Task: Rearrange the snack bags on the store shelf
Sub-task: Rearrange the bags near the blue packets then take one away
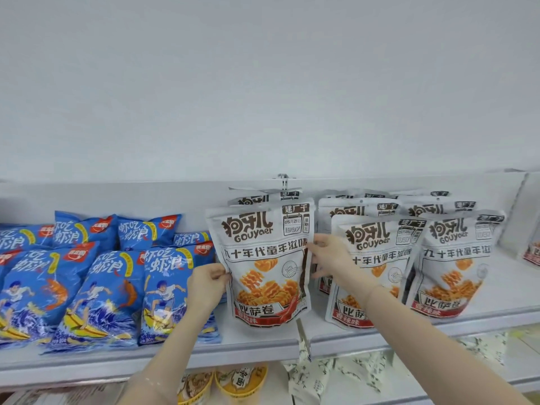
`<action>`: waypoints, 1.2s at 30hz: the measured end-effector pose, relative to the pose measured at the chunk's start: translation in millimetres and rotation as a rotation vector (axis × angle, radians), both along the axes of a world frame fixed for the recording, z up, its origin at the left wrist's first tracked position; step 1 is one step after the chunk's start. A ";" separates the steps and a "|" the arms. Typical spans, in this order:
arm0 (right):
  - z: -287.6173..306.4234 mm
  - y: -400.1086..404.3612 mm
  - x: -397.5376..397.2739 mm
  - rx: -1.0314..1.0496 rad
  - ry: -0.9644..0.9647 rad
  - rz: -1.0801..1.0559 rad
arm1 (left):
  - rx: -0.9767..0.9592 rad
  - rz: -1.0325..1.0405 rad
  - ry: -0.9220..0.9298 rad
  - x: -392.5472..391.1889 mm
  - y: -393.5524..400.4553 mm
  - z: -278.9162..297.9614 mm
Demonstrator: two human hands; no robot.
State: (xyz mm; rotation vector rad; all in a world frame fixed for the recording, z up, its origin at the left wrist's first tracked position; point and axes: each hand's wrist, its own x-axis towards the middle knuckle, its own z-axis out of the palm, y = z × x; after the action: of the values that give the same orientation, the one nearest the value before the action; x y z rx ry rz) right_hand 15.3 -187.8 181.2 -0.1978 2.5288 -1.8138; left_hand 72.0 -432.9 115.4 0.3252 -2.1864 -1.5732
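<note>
A white Gouyaer snack bag (pixel 263 258) stands upright at the middle of the white shelf (pixel 257 343). My left hand (pixel 209 283) pinches its left edge, and my right hand (pixel 330 255) grips its right edge. More white bags of the same kind stand behind it (pixel 257 198) and in rows to the right (pixel 371 267), (pixel 455 258). Blue shrimp-chip bags (pixel 99 293) lean in rows on the left part of the shelf, the nearest one (pixel 166 290) partly hidden by my left hand.
A metal divider hook (pixel 283 179) sticks out of the back panel above the held bag. A white end panel (pixel 523 211) closes the shelf at the right. Below the shelf edge sit yellow noodle bowls (pixel 239 378) and white patterned packs (pixel 315 381).
</note>
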 end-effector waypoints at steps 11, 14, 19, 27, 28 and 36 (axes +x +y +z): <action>-46.8 -1.2 -11.0 -0.112 -0.044 -0.067 | 0.126 -0.050 -0.059 -0.6 10.1 -19.0; -41.5 1.2 -6.4 -0.003 -0.092 -0.017 | 0.123 -0.082 -0.080 4.4 9.8 -12.7; 25.1 29.6 30.3 0.627 -0.058 0.208 | 0.075 -0.077 0.026 14.3 -3.1 30.8; 116.8 12.4 -24.3 0.655 0.591 0.058 | -0.281 -0.003 0.231 2.3 4.7 106.7; 113.9 5.2 -44.0 0.797 0.599 0.097 | -0.309 0.000 0.230 -2.3 6.8 109.1; 100.1 -28.3 -113.4 1.248 0.343 0.354 | -0.349 -0.038 0.123 -31.1 5.6 127.8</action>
State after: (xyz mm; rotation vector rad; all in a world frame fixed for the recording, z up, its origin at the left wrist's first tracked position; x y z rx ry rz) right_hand -98.1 -216.0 281.3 -0.8366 3.0011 0.0785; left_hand 40.9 -427.3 243.2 0.0773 -2.3249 -1.1649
